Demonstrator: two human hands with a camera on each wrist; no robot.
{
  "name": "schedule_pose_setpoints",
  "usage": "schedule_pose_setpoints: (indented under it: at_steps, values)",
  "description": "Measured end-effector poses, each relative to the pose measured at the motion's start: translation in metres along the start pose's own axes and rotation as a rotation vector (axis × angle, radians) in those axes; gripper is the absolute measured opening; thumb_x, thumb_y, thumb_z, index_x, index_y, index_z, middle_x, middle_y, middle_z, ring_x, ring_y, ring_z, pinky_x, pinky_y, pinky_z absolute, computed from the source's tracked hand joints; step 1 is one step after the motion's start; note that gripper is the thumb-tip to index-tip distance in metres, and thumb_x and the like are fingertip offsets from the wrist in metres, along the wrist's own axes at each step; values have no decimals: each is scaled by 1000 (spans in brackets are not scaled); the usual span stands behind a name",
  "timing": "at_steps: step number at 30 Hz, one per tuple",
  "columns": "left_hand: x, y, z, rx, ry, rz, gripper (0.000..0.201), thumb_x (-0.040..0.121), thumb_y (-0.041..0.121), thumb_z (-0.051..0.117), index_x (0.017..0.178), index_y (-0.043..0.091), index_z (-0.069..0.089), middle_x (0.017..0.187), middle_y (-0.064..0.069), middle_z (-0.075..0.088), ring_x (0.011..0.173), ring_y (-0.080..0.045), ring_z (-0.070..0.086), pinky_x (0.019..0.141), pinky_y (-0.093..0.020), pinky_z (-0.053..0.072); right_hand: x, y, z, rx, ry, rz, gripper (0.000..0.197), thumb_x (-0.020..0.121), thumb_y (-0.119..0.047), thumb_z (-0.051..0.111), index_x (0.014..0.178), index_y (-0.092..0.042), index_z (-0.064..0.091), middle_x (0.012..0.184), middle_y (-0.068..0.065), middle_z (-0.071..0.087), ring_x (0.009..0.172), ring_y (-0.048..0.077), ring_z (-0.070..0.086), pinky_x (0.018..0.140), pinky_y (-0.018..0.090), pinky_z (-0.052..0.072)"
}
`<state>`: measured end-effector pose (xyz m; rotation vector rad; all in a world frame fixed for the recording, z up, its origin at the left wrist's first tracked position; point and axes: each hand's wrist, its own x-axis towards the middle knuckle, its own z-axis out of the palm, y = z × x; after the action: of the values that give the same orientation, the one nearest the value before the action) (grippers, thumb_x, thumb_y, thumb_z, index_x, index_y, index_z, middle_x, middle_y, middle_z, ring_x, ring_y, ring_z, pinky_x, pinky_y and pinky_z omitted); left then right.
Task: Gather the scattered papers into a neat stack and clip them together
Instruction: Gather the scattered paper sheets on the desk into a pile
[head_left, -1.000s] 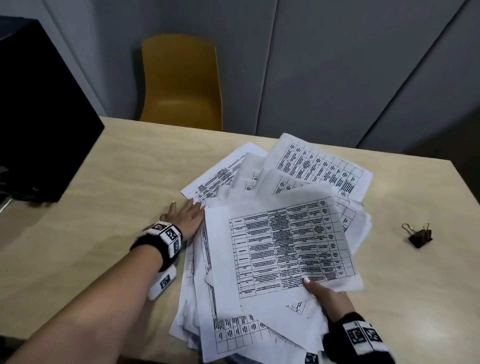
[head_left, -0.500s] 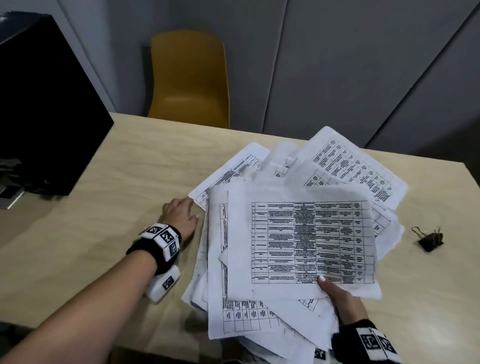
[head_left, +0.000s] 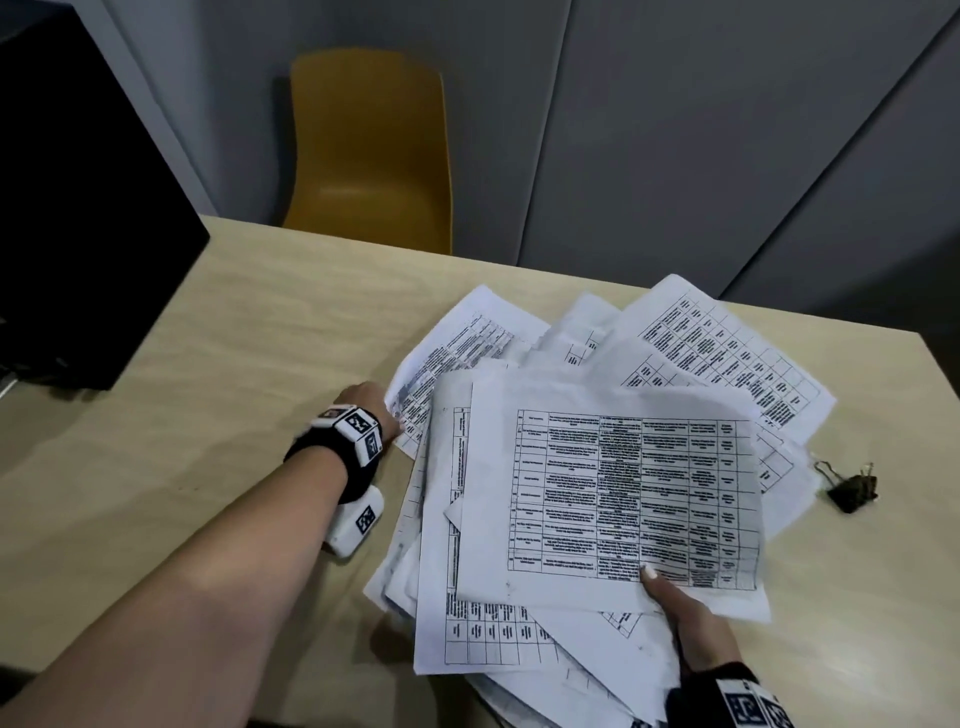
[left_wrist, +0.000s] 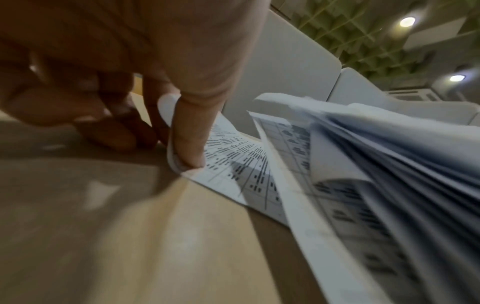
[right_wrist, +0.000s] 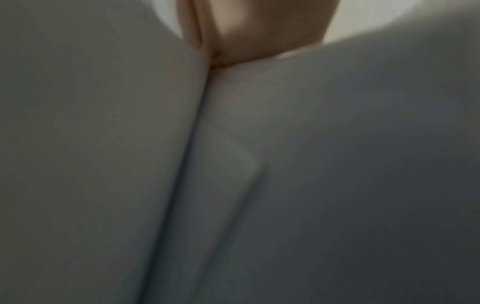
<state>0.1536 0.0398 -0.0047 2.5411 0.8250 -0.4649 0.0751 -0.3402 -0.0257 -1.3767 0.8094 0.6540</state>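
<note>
A loose pile of printed papers (head_left: 613, 499) with tables lies on the wooden table (head_left: 234, 364), fanned out at odd angles. My right hand (head_left: 691, 629) grips the near edge of the top bundle, thumb on the printed sheet, and holds it a little off the table. In the right wrist view only blurred paper undersides (right_wrist: 311, 164) show. My left hand (head_left: 363, 405) is at the pile's left edge; in the left wrist view its thumb (left_wrist: 189, 131) and fingers pinch the curled corner of a low sheet (left_wrist: 233, 164). A black binder clip (head_left: 852, 491) lies on the table right of the pile.
A dark monitor (head_left: 78, 208) stands at the table's left rear. A yellow chair (head_left: 369, 150) sits behind the far edge, before grey wall panels. Bare tabletop lies left of the pile and around the clip. Some sheets overhang the near table edge.
My right hand has swung the top bundle to a squarer angle. My left hand went from lying flat at the pile's left edge to pinching a sheet's corner.
</note>
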Motion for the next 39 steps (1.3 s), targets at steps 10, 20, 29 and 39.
schedule_pose_setpoints:
  at_steps: [10, 20, 29, 39]
  values:
    - [-96, -63, 37, -639, -556, 1, 38, 60, -6, 76, 90, 10, 58, 75, -8, 67, 54, -15, 64, 43, -23, 49, 22, 15, -16, -73, 100, 55, 88, 32, -50, 90, 106, -7, 68, 105, 21, 68, 91, 39, 68, 89, 60, 48]
    - [-108, -42, 29, -978, -598, -102, 57, 58, 57, 75, 92, 12, 69, 86, -6, 75, 86, -25, 68, 81, -32, 53, -21, -4, 13, -142, -23, -20, 40, 71, -18, 74, 104, 3, 65, 95, 25, 71, 85, 42, 68, 84, 53, 52]
    - [-129, -53, 71, -1108, -452, -5, 40, 75, -16, 61, 108, 7, 61, 115, -18, 65, 107, -30, 62, 101, -46, 43, -22, 5, 30, -181, 100, -298, 33, 63, -14, 80, 88, -4, 61, 83, 12, 63, 71, 23, 58, 56, 23, 40]
    - [-149, -82, 82, -1397, -248, -20, 37, 74, -16, 63, 106, 3, 61, 91, -9, 75, 86, -28, 69, 88, -46, 51, -24, 3, 53, -267, 70, -342, 27, 73, -12, 73, 78, -8, 47, 76, 8, 56, 63, 18, 52, 51, 21, 37]
